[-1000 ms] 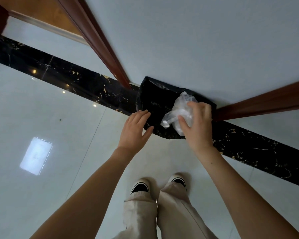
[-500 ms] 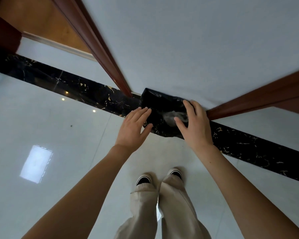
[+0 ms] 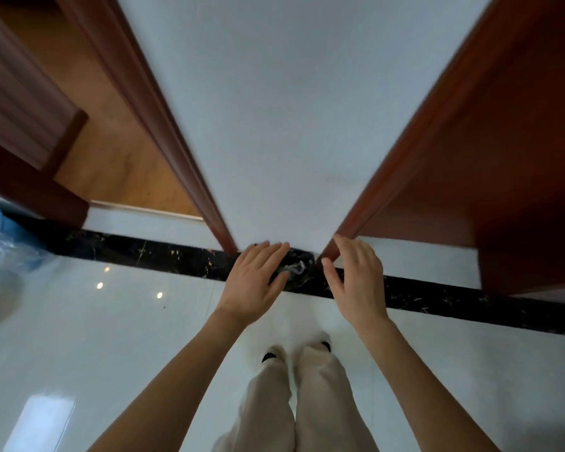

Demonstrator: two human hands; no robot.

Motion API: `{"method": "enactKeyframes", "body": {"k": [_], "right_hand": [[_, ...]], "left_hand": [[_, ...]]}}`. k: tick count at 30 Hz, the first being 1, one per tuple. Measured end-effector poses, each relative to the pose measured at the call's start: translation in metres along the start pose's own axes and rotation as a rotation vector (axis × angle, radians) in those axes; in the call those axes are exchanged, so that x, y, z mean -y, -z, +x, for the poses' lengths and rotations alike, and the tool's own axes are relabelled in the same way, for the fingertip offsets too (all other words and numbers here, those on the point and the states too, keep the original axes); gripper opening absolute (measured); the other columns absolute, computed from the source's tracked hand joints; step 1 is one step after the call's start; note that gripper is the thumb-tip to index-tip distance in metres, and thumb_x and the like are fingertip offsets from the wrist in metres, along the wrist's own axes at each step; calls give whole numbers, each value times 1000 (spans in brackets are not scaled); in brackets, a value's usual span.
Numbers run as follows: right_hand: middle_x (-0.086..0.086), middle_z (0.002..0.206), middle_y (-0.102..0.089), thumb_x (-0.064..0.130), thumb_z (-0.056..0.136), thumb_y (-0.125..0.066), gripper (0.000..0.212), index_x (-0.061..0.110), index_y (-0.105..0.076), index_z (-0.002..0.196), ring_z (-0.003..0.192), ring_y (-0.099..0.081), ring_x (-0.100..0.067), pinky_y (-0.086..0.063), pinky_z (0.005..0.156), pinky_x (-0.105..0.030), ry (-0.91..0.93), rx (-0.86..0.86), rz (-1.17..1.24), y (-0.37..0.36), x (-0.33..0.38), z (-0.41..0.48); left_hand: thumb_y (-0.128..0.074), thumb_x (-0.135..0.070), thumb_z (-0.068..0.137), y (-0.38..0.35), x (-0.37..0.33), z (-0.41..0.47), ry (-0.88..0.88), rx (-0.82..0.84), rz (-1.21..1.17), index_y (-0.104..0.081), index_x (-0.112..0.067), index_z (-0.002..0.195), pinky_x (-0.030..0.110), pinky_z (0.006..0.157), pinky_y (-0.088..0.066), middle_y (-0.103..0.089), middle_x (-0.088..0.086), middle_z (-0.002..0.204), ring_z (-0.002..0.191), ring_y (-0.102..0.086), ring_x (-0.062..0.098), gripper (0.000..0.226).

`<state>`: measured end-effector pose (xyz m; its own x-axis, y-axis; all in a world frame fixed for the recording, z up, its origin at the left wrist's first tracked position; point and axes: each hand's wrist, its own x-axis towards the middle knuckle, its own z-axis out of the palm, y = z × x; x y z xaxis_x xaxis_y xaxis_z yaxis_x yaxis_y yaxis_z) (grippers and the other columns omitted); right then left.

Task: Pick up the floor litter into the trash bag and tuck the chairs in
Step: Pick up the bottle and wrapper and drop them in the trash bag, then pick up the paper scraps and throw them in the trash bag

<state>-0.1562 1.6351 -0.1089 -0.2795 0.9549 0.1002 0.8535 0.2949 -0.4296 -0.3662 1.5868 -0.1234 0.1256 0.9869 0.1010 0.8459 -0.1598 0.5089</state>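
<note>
The left hand (image 3: 253,282), fingers straight, steadies the black plastic trash bag (image 3: 303,279) at the wall's foot. The crumpled clear plastic wrapper (image 3: 295,267) now lies inside it. The right hand (image 3: 356,282) has released it and hangs relaxed, holding nothing. This piece appears bagged.

left hand (image 3: 253,283): fingers straight, palm down | right hand (image 3: 356,282): fingers relaxed (slightly spread) | pose: both reaching forward, apart

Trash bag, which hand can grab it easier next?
Probably the left hand: its open fingers overlap the rim of the trash bag, while the right hand hovers open just beside it.
</note>
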Motion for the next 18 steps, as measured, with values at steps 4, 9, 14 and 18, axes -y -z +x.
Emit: {"method": "enactKeyframes", "body": {"k": [4,9,14,18], "right_hand": [[-7,128,-62,49,101,-30,55,11,-53,133,124,-50,-31,-38,106,-46,-26,-62,-18,62,16,-48],[-3,131,-59,52,99,-29,56,16,-52,135,129,-46,-27,-37,106,-47,-200,-145,-50,110,12,-120],[-4,128,-60,50,98,-33,54,16,-53,134,124,-48,-26,-39,103,-44,-399,-299,-49,138,-3,-192],[-1,130,-59,50,99,-32,53,17,-53,135,123,-49,-24,-38,103,-38,-546,-372,-79,155,-12,-263]], "left_hand": [[-32,-42,100,45,-52,-11,-47,-47,-30,-44,-17,143,42,115,-24,-50,0,143,138,-36,22,51],[-32,-40,100,65,-113,-22,-178,-28,-102,-47,-15,140,44,113,-29,-51,2,142,135,-40,23,49],[-32,-42,99,53,-167,-26,-382,74,-92,-50,-14,137,41,111,-31,-52,2,140,131,-43,22,51],[-23,-50,100,33,-211,-43,-512,165,-101,-50,-16,137,39,109,-35,-53,-1,137,129,-45,19,57]]}}
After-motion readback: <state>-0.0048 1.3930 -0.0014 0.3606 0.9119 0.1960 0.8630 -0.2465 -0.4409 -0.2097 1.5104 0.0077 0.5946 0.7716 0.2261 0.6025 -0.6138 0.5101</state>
